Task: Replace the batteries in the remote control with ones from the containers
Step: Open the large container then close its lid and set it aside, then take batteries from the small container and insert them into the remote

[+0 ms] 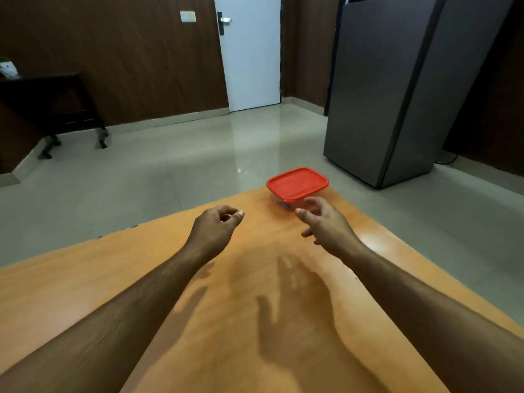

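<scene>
A clear plastic container [297, 185] with a red lid stands closed near the far edge of the orange wooden table [119, 279]. Dark contents show dimly through its wall. My right hand [323, 219] hovers just in front of it with fingers spread, the fingertips almost at its near side, and holds nothing. My left hand [217, 226] floats over the table further left, fingers curled loosely with the thumb near the forefinger and nothing in it. No remote control is in view.
The table's far edge runs diagonally just behind the container. Beyond it lie a glossy tiled floor, a grey refrigerator [397, 89] at the right, a white door [249, 52] and a dark side table [54, 106] at the left.
</scene>
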